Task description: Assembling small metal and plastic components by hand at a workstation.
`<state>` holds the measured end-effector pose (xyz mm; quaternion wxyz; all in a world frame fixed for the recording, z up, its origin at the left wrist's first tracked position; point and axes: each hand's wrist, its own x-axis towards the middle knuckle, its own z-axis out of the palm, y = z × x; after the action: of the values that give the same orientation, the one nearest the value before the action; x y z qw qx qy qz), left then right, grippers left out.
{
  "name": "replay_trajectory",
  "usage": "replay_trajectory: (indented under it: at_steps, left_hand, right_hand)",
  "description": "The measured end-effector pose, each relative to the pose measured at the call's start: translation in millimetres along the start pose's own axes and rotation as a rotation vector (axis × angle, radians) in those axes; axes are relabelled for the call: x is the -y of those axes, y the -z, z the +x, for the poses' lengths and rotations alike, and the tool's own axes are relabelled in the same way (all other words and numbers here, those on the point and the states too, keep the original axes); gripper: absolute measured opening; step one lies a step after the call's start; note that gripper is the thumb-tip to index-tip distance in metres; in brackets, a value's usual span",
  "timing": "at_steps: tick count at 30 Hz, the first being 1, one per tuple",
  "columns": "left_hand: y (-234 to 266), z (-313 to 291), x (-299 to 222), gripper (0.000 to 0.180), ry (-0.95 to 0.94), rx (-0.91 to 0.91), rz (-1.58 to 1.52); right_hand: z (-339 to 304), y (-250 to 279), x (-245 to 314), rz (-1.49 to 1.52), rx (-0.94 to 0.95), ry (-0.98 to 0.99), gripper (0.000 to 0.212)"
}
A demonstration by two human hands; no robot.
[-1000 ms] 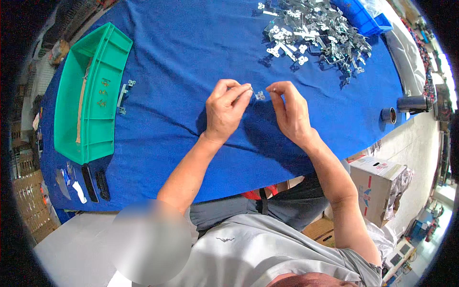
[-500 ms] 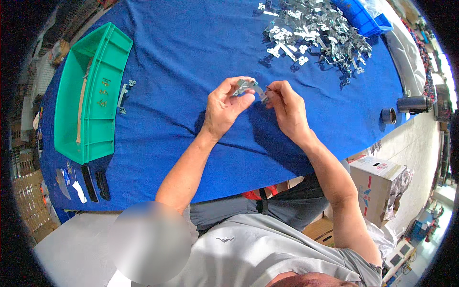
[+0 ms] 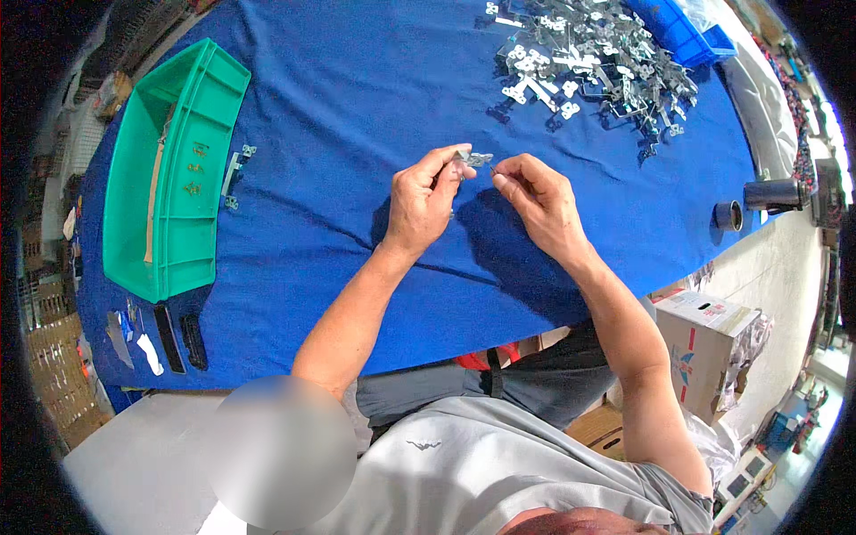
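Observation:
Above the middle of the blue cloth, my left hand (image 3: 419,207) pinches a small silvery metal bracket (image 3: 479,160) between thumb and fingers. Its far end sticks out toward the right, and the rest is hidden by the fingers. Close beside that end is my right hand (image 3: 542,198), its thumb and forefinger pressed together. Something tiny and dark seems to show at those fingertips, too small to name. Farther off at the back right lies a heap of similar metal brackets (image 3: 593,62).
A green plastic crate (image 3: 187,254) stands at the left, with a lone bracket (image 3: 234,174) beside it. Black strips (image 3: 168,341) and small tools lie at the near left. A blue bin (image 3: 687,37) sits back right; a dark cup (image 3: 728,216) is near the right edge.
The bracket has been turned in my left hand and no longer arches across to my right hand. My right fingertips have come away from its end and stay close by.

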<state>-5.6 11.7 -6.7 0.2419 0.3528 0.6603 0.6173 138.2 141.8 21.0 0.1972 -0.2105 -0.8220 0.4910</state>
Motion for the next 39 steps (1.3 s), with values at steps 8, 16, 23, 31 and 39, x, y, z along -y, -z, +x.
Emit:
replay_trajectory:
  at_steps: [8, 16, 23, 31, 39]
  left_hand:
    - [-0.9, -0.7, -0.1, 0.022, -0.099, -0.018, 0.075]
    - [0.3, -1.1, -4.0, 0.021, -0.029, -0.034, 0.081]
    - [-0.5, 0.2, 0.4, 0.021, -0.085, -0.050, 0.099]
    - [-1.2, -0.3, -3.0, 0.020, -0.168, -0.035, 0.153]
    - [-1.1, 1.6, -5.0, 0.022, -0.399, -0.066, 0.268]
  right_hand:
    - [-0.8, -2.4, -5.6, 0.162, 0.021, -0.112, 0.015]
    - [0.0, 1.0, -2.2, 0.076, 0.052, -0.080, 0.015]
    - [1.2, -0.7, -3.2, 0.087, 0.032, -0.100, 0.015]
    - [-1.0, -0.6, -2.9, 0.049, 0.041, -0.105, 0.013]
    - [1.5, 1.3, -7.9, 0.027, 0.092, -0.084, 0.013]
